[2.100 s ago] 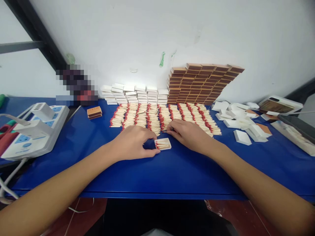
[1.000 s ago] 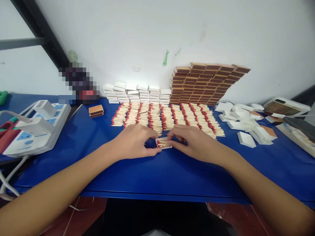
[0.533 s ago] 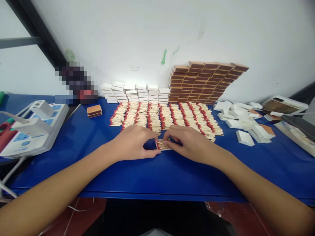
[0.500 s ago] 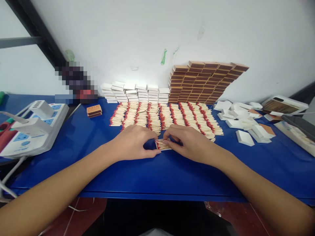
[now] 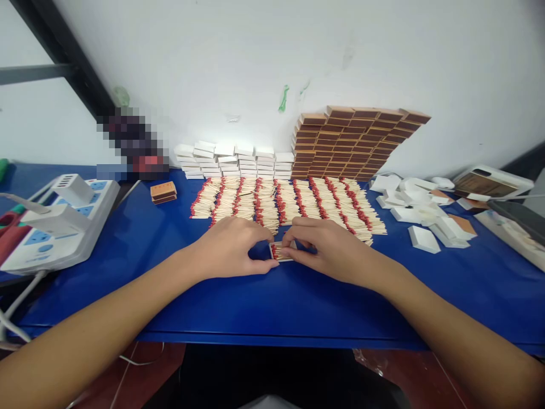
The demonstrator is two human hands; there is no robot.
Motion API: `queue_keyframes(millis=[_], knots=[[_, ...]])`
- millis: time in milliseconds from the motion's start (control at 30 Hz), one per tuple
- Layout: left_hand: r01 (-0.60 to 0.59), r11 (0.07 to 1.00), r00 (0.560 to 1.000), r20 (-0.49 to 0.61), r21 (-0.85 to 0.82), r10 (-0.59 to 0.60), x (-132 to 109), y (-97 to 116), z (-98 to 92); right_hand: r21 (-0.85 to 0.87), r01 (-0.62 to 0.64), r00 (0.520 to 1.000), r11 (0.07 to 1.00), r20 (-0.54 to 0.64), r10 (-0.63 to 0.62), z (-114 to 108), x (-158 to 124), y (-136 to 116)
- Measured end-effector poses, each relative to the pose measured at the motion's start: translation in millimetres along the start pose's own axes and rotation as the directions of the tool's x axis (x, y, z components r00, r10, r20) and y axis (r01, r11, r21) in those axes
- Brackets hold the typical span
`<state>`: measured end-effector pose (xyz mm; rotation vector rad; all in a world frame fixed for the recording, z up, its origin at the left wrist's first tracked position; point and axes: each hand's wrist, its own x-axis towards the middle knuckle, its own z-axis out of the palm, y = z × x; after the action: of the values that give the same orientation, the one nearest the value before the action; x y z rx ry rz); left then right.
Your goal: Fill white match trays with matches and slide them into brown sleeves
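A small white matchbox tray (image 5: 286,260) lies on the blue table (image 5: 272,307), with red-tipped matches (image 5: 276,251) in it. My left hand (image 5: 234,248) grips the tray's left end, thumb at the near side and fingers at the far side. From the right, my right hand (image 5: 334,248) reaches in with thumb and fingertips pinched together on the matches. Its fingers hide the tray's right part. Just beyond both hands, many loose matches (image 5: 266,199) are spread in rows, heads aligned in red bands.
Along the wall stand stacked white trays (image 5: 230,160) and a tall stack of brown matchbox sleeves (image 5: 340,145). Loose white trays (image 5: 419,204) are heaped at right. At left are a matchbox (image 5: 163,192) and a power strip (image 5: 63,227) with cables.
My right fingertips have shifted slightly left and down over the tray, and the matches inside now lie flatter. My left hand stays in place.
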<state>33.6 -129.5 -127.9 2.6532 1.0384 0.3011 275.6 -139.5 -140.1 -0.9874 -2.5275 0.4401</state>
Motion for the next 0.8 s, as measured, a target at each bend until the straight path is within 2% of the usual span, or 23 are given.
queue_keyframes(millis=[133, 267, 433, 800], knots=[[-0.005, 1.0, 1.0, 0.001, -0.002, 0.005, 0, 1, 0.0, -0.041, -0.014, 1.0, 0.999, -0.013, 0.014, -8, -1, 5], [-0.008, 1.0, 1.0, 0.008, -0.008, 0.008, 0, 0, 0.2, -0.127, -0.101, 0.993, 0.987, -0.08, 0.092, -11, -3, 19], [-0.022, 1.0, 1.0, 0.001, 0.006, 0.022, -1, -1, 0.7, -0.196, -0.092, 0.996, 0.976, -0.036, 0.087, -8, -3, 32], [-0.025, 1.0, 1.0, 0.003, -0.001, 0.025, -1, 0, 0.0, -0.201, -0.123, 0.992, 0.972, -0.022, 0.122, -5, 2, 32]])
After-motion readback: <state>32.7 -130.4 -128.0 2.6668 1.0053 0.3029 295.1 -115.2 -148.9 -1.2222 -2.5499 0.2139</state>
